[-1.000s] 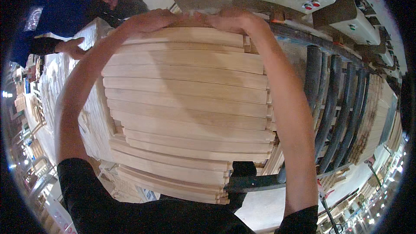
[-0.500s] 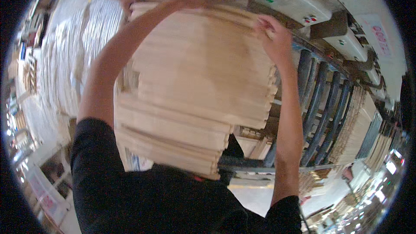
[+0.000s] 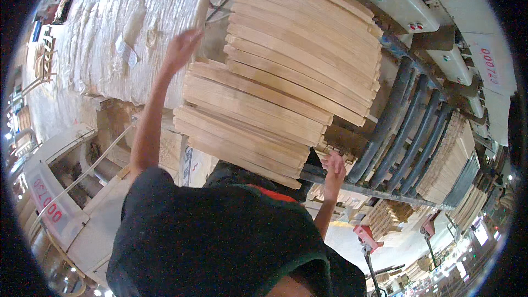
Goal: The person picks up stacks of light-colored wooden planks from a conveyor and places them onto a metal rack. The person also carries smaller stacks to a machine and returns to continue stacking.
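Note:
Pale wooden boards lie side by side in staggered groups before me: a wide far group of boards (image 3: 302, 38), a middle group (image 3: 253, 99) and a near group (image 3: 242, 137) close to my body. Left of the far group, my left hand (image 3: 184, 47) hovers by the plastic-wrapped stack (image 3: 143, 16), fingers stretched and holding nothing. My right hand (image 3: 334, 165) is beside the right ends of the near boards, fingers loosely apart with nothing seen in them. Whether it touches a board end I cannot tell.
Dark rollers (image 3: 393, 126) run to the right of the boards, with more stacked boards (image 3: 448, 159) beyond. Machine housings with buttons (image 3: 404, 0) line the far right. A pale machine frame (image 3: 77, 198) stands at lower left; red-topped stands (image 3: 367, 237) are at lower right.
Both hands have left the far edge of the boards. The left has swung toward the wrapped stack; the right has come down nearer my body. My view has shifted too.

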The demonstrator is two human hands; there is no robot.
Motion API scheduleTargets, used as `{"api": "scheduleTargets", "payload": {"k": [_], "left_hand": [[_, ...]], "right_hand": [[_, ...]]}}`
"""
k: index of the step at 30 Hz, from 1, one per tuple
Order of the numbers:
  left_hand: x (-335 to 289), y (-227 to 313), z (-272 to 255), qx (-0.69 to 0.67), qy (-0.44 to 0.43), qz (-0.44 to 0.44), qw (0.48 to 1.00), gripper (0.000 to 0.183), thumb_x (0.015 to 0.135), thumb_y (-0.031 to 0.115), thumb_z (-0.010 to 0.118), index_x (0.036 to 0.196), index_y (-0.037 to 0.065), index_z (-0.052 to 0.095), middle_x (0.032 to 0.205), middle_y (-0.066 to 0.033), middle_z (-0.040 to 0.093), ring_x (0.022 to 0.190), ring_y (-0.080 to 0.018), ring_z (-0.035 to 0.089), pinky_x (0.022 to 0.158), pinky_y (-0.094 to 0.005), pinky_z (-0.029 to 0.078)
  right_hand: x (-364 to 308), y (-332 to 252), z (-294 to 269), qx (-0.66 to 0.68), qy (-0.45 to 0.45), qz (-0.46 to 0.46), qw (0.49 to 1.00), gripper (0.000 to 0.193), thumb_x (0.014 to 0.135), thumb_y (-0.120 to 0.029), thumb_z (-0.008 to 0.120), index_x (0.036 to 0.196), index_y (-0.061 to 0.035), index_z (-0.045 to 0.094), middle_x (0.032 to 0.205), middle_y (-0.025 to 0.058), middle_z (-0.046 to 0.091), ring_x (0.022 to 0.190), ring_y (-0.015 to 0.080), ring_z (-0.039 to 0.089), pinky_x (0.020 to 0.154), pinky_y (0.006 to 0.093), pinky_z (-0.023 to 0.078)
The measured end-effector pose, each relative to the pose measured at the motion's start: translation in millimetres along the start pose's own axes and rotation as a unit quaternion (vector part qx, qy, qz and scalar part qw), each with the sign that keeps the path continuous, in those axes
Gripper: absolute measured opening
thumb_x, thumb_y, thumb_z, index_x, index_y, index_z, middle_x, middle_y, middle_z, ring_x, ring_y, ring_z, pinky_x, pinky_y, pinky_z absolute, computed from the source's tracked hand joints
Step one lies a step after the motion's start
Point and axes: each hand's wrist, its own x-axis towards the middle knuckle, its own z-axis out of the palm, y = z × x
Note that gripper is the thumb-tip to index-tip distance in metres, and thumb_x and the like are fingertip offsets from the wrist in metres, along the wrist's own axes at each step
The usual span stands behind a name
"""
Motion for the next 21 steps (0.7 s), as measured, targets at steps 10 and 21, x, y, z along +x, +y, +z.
{"api": "scheduleTargets", "payload": {"k": [10,21], "left_hand": [[-73.0,-85.4,15.0,-0.24,-0.042,-0.056,0.968,0.056,0.093,0.041,0.048,0.13,0.0,0.047,0.123,-0.0127,0.055,0.117,-0.0218,0.048,0.101,-0.0313,0.033],[-86.0,-71.7,29.3,-0.255,-0.042,-0.057,0.964,0.061,0.09,0.046,0.05,0.137,0.009,0.041,0.132,-0.0129,0.048,0.125,-0.0248,0.04,0.104,-0.0349,0.029]], "right_hand": [[89.3,0.1,52.4,0.095,-0.066,0.104,0.988,0.079,0.086,-0.061,0.048,0.147,-0.0159,0.023,0.152,0.0061,0.021,0.14,0.0247,0.016,0.111,0.04,0.014],[93.8,-0.2,82.0,0.149,-0.071,0.037,0.986,0.069,0.09,-0.049,0.051,0.138,-0.0019,0.038,0.139,0.012,0.041,0.128,0.0199,0.038,0.105,0.032,0.03]]}}
